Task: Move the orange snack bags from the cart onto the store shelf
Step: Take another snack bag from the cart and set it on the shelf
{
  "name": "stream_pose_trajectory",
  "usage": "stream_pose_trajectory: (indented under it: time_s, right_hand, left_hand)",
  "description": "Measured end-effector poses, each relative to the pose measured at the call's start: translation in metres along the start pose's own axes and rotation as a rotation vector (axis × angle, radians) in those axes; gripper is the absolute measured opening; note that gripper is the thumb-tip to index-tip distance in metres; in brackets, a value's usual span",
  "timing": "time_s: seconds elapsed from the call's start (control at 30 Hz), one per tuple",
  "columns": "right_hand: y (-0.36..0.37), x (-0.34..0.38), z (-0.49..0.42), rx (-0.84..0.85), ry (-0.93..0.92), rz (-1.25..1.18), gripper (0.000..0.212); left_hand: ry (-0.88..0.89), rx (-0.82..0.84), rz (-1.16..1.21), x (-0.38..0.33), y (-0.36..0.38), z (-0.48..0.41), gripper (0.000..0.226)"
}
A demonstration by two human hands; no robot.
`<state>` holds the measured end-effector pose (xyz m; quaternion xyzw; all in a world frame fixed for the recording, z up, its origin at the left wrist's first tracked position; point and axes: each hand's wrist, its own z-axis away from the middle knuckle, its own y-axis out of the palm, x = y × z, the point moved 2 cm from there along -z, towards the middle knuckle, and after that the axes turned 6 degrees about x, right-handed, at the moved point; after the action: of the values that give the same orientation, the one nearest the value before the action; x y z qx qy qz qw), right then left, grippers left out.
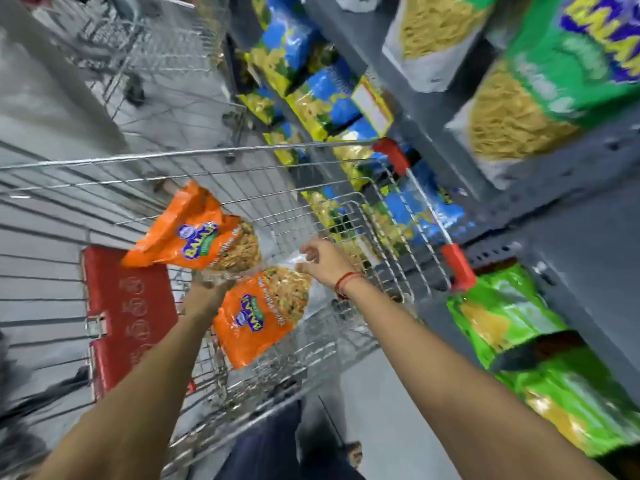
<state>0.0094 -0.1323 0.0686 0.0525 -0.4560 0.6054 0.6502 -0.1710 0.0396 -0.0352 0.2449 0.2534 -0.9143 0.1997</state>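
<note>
Two orange snack bags hang over the wire cart [145,161]. My left hand [204,292] grips the upper orange bag [194,237] from below by its clear end. My right hand [323,263], with a red thread on the wrist, pinches the clear top edge of the lower orange bag [263,317]. Both bags are lifted above the cart's basket. The grey store shelf [554,209] runs along the right side, close to the cart's red-capped handle [426,209].
Blue-and-yellow snack bags [311,98] fill the shelves behind the cart. Green bags [540,358] sit on the near right shelf, with more green and white ones [519,98] above. A red child-seat flap [128,313] lies in the cart. Another wire cart [138,57] stands further down the aisle.
</note>
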Motion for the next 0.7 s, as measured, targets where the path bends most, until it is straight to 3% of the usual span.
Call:
stream_pose_trajectory:
  time_s: [0.13, 0.3, 0.4, 0.57, 0.63, 0.7]
  right_hand:
    - [0.03, -0.004, -0.051, 0.1, -0.001, 0.073, 0.059]
    - [0.045, 0.002, -0.128, 0.137, -0.084, 0.136, 0.083]
    - [0.055, 0.006, -0.165, 0.194, -0.096, 0.174, 0.091]
    - [0.069, -0.001, -0.162, 0.239, -0.145, 0.113, 0.073]
    - [0.064, -0.004, -0.149, 0.231, -0.156, 0.078, 0.083]
    - [0.055, 0.001, -0.136, 0.236, -0.169, 0.129, 0.096]
  left_hand:
    - [0.014, -0.089, 0.252, 0.014, -0.007, -0.031, 0.098]
    - [0.195, 0.064, 0.275, -0.006, 0.006, -0.058, 0.069]
    - [0.183, 0.008, 0.35, 0.0, 0.012, -0.078, 0.058]
    - [0.152, -0.049, 0.53, 0.007, 0.011, -0.072, 0.072]
    - [0.206, -0.023, 0.507, 0.002, 0.007, -0.056, 0.078]
    - [0.236, 0.014, 0.47, -0.009, -0.001, -0.037, 0.067]
